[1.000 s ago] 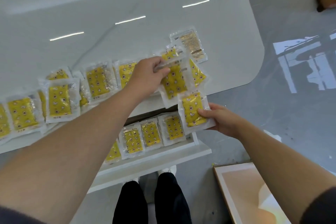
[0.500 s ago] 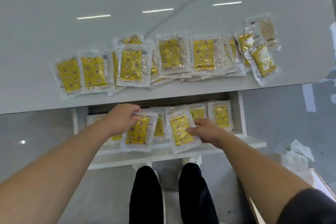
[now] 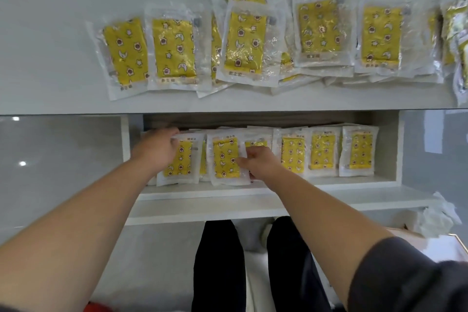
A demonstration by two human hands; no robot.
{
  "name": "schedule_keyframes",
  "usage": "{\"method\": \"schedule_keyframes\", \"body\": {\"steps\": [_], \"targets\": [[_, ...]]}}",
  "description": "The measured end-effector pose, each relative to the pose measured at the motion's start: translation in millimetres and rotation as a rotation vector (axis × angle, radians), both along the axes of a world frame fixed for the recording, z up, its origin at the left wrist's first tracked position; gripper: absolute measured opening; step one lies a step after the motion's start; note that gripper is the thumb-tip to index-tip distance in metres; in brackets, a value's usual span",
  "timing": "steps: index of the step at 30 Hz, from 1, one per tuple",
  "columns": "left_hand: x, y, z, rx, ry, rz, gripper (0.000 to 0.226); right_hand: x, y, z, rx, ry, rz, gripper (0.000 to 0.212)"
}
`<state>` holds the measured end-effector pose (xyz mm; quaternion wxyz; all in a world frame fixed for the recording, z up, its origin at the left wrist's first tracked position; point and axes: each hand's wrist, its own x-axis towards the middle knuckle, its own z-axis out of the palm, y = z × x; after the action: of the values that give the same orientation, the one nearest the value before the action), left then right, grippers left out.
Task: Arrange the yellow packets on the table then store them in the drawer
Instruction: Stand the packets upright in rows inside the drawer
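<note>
A row of overlapping yellow packets (image 3: 245, 43) in clear wrappers lies along the front of the white table (image 3: 63, 33). Below its edge the white drawer (image 3: 253, 206) is pulled out, and several more packets (image 3: 323, 152) lie side by side in it. My left hand (image 3: 157, 151) grips the top of one yellow packet (image 3: 182, 162) at the drawer's left end. My right hand (image 3: 257, 163) holds the right edge of another packet (image 3: 224, 159) just beside it. Both packets lie low in the drawer, over others.
Crumpled white paper (image 3: 438, 215) lies on the grey floor at the right, next to the corner of a framed board (image 3: 453, 248). My legs in black trousers (image 3: 217, 261) stand under the drawer front. The table's far half is bare and glossy.
Both hands came down from the table's right end with a packet each and moved left into the drawer. The two packets now lie deeper and flatter among those stored there.
</note>
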<state>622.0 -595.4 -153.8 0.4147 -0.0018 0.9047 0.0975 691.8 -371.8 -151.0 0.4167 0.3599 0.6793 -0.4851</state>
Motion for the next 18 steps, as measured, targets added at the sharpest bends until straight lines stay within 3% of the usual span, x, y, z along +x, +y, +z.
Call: {"method": "schedule_keyframes", "body": {"steps": [2, 6, 8, 14, 18], "targets": [[2, -4, -6, -0.050, 0.055, -0.001, 0.027, 1, -8, -7, 0.051, -0.017, 0.022, 0.030], [4, 0, 2, -0.195, 0.204, -0.044, 0.027, -2, -10, -4, 0.331, -0.062, 0.401, 0.034], [5, 6, 13, -0.207, 0.248, -0.063, 0.035, -3, -4, 6, 0.401, -0.059, 0.464, 0.037], [12, 60, 76, 0.070, 0.208, -0.169, 0.011, -5, 52, 59, 0.439, 0.048, 0.331, 0.037], [11, 119, 118, 0.281, 0.082, -0.333, 0.013, -7, 109, 101, 0.474, 0.180, 0.174, 0.034]]}}
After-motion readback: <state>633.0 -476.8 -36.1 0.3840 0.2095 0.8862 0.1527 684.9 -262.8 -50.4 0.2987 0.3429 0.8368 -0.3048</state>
